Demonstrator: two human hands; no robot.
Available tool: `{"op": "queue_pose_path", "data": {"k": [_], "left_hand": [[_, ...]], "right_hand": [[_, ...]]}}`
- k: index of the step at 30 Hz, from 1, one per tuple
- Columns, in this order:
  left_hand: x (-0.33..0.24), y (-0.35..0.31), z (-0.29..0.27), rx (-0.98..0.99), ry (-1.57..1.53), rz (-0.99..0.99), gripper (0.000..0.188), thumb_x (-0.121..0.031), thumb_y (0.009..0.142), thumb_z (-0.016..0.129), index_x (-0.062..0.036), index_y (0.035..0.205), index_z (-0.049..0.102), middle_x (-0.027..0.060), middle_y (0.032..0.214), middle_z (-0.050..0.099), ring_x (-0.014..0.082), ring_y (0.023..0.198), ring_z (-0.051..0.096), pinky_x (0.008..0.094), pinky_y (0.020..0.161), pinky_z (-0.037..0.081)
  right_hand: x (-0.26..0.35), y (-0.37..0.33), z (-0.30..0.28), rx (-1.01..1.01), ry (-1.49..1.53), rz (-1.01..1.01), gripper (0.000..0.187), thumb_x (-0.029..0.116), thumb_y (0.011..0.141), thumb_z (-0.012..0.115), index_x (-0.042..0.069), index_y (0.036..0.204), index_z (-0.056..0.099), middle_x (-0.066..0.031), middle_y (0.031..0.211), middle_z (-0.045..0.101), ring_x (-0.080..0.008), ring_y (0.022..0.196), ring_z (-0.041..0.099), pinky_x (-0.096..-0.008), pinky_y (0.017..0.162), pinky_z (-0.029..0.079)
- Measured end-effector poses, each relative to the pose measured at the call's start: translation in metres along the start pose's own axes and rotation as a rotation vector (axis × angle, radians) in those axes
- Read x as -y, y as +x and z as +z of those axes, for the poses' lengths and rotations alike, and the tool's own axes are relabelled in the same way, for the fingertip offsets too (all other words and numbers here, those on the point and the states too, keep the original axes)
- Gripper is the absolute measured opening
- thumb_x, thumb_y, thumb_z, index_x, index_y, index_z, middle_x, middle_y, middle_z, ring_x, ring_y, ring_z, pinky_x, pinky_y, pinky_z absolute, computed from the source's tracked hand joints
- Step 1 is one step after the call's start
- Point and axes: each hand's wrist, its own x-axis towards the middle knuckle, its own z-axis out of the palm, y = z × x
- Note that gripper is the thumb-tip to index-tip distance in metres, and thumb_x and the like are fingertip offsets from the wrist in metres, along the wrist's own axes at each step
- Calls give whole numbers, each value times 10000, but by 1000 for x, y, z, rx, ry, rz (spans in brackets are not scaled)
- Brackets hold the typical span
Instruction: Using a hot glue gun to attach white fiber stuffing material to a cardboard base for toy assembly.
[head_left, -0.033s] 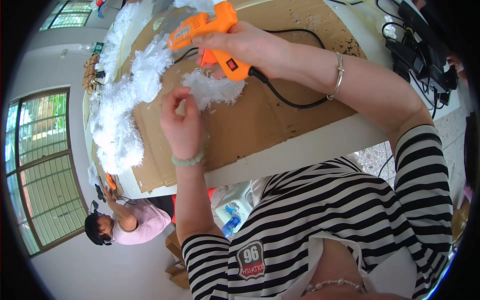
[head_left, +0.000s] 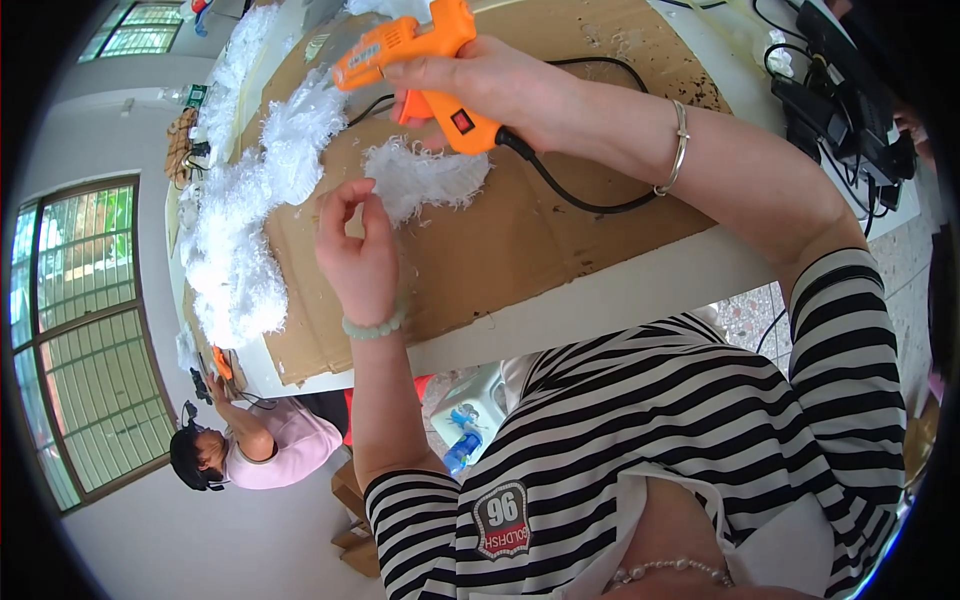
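My right hand (head_left: 508, 92) is wrapped round an orange hot glue gun (head_left: 430, 60), whose nozzle end points left. A black cord (head_left: 590, 207) runs from the foot of its handle. Below the gun, a small piece of white fringed material (head_left: 425, 178) lies on the brown cardboard (head_left: 520, 235). My left hand (head_left: 358, 255) hovers beside that piece with thumb and index finger curled together. Whatever it may pinch is too small or hidden to name. Left of my hands stretches a long, fluffy white fringed heap (head_left: 245, 240).
Black adapters and tangled cables (head_left: 830, 120) crowd the table's right side. Past the left end, a person in pink (head_left: 275, 445) works near another orange tool (head_left: 222, 363). Below the table edge stands a pale stool (head_left: 478, 400) with a blue bottle (head_left: 461, 453) on it.
My left hand has dropped slightly and moved a little left. The glue gun in my right hand has risen slightly. The fringed piece lies where it was.
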Motion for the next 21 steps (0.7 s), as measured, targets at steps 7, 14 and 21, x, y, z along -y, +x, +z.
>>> {"op": "queue_pose_path", "data": {"k": [7, 14, 21], "left_hand": [[-49, -4, 13, 136, 230, 386, 253, 19, 640, 703, -75, 864, 632, 65, 954, 581, 291, 959, 523, 399, 839, 414], [-24, 2, 23, 134, 155, 282, 202, -9, 650, 709, -71, 815, 610, 69, 916, 611, 279, 934, 558, 404, 865, 395], [-20, 8, 24, 105, 210, 285, 179, -14, 682, 688, -58, 838, 611, 86, 893, 617, 279, 885, 570, 399, 856, 407]], "right_hand": [[3, 6, -7, -90, 62, 2, 331, 329, 910, 570, 53, 1091, 575, -48, 947, 602, -124, 897, 580, -331, 728, 550], [-8, 5, -9, 16, 1, 131, 343, 366, 891, 584, 60, 1046, 582, -36, 921, 606, -120, 853, 556, -338, 675, 548], [-6, 5, -10, 7, -21, 134, 336, 362, 894, 581, 62, 1044, 579, -31, 927, 603, -123, 856, 554, -334, 670, 551]]}}
